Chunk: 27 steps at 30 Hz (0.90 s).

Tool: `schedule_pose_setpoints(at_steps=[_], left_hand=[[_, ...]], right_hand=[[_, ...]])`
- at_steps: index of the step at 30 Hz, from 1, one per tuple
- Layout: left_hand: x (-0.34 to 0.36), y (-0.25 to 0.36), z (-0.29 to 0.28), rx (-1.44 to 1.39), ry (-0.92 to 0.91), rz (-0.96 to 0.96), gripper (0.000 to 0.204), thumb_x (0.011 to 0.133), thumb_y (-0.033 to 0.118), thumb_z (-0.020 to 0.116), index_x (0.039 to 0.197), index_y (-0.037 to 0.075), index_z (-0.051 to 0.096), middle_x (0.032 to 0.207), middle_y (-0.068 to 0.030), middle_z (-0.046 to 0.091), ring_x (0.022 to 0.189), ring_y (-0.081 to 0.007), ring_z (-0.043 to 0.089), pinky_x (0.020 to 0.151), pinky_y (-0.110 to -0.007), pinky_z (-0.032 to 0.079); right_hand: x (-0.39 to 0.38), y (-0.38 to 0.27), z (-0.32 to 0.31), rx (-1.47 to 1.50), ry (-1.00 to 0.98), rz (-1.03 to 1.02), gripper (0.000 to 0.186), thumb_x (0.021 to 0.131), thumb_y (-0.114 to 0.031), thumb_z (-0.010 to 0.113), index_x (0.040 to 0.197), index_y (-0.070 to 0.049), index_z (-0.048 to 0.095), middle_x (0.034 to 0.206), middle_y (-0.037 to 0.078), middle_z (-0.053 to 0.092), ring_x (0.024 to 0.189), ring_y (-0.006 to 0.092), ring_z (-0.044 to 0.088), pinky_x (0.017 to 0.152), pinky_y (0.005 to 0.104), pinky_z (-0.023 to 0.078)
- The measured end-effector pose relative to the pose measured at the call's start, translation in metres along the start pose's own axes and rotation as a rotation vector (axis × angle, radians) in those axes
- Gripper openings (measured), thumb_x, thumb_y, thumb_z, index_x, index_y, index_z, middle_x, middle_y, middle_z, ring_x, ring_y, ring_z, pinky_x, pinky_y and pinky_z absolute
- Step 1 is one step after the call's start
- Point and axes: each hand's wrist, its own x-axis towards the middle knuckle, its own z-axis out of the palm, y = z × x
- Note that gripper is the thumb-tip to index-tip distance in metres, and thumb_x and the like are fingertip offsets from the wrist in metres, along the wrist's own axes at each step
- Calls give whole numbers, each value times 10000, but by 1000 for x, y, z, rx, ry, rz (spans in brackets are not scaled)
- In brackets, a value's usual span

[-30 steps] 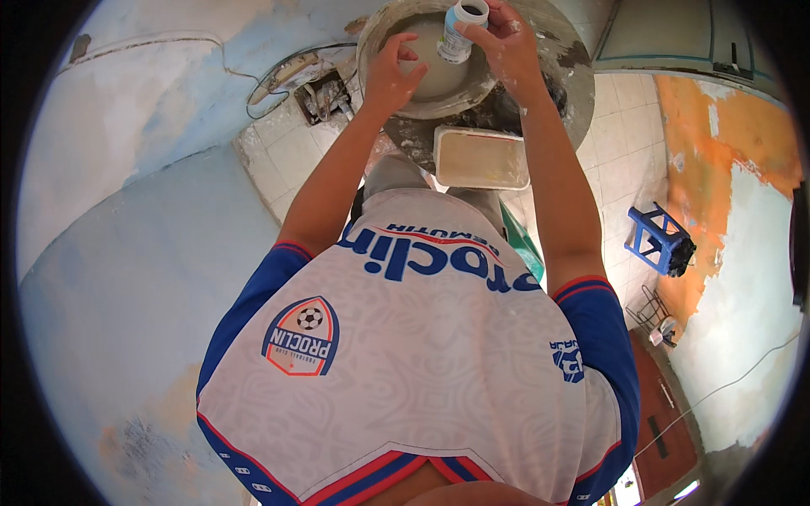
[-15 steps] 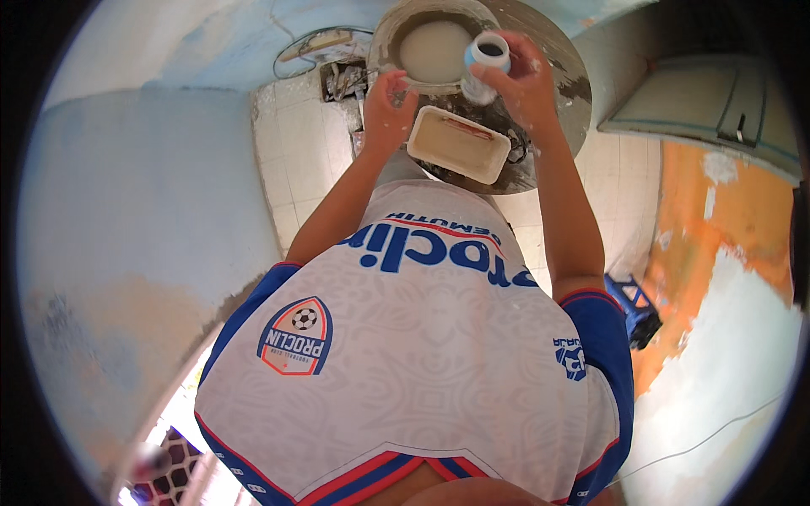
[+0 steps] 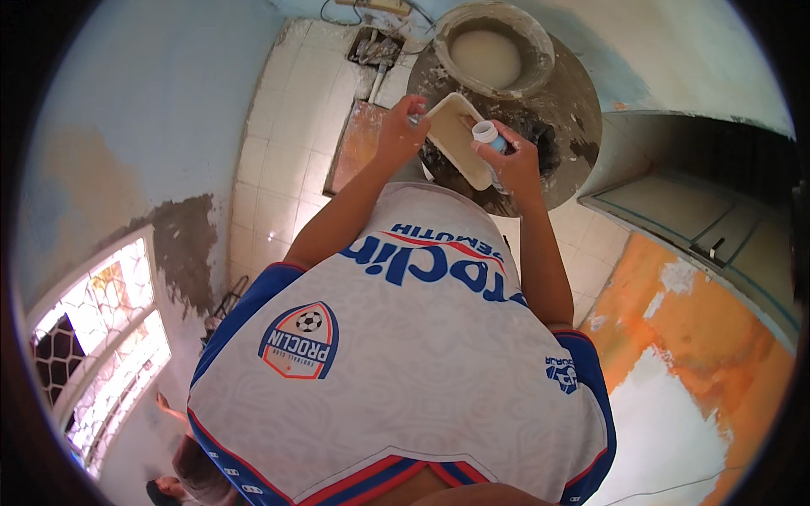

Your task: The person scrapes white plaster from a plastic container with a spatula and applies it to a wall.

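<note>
My right hand [image 3: 518, 164] is wrapped round a small plastic bottle [image 3: 498, 145], white with a blue label. The bottle's open mouth shows, and it is held beside the cream rectangular tray [image 3: 447, 149]. My left hand [image 3: 399, 133] is at the tray's far left corner, fingers curled together. A small pale thing seems to lie between those fingertips, too small to name; whether the hand touches the tray I cannot tell. Beyond the tray stands a round basin [image 3: 542, 51] with cloudy whitish liquid in it.
Tray and basin stand on a round, grey-smeared surface [image 3: 582, 101]. A brown board [image 3: 350, 152] lies on the tiled floor left of it. Right stands a grey counter [image 3: 675, 202] with a dark opening. Another person [image 3: 202, 468] is at lower left, near a bright grille window [image 3: 110, 337].
The bottle in my right hand has come down and nearer, from beside the basin to the tray. The tray lies at a steeper angle. My view has shifted, bringing the other person in.
</note>
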Motion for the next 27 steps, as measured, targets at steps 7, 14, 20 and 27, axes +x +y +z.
schedule_pose_setpoints(at_steps=[7,14,20,27], left_hand=[[-1,5,-5,-22,26,-64,392,824,109,680,1212,72,635,947,-87,726,888,-255,697,805,-379,535],[5,0,-7,10,51,-17,401,819,119,677,1217,100,635,933,-76,727,784,-245,688,717,-382,528],[7,-14,-11,63,3,-135,427,802,167,706,1219,112,630,864,-66,724,733,-228,681,681,-381,526],[4,-13,-8,39,46,-127,449,803,190,717,1235,116,619,851,-60,725,737,-227,681,678,-381,535]], right_hand=[[12,24,3,-189,-3,-41,588,776,-215,858,1281,33,687,1130,181,757,984,201,727,894,319,548],[11,20,3,-373,6,-132,518,783,-204,837,1234,19,713,1098,187,759,968,236,741,880,335,554],[10,32,3,-460,-15,-246,506,743,-227,837,1173,19,734,1049,217,740,925,346,735,834,398,569],[5,47,2,-526,-46,-251,532,742,-246,848,1193,8,728,1087,204,736,969,349,726,874,402,564]])
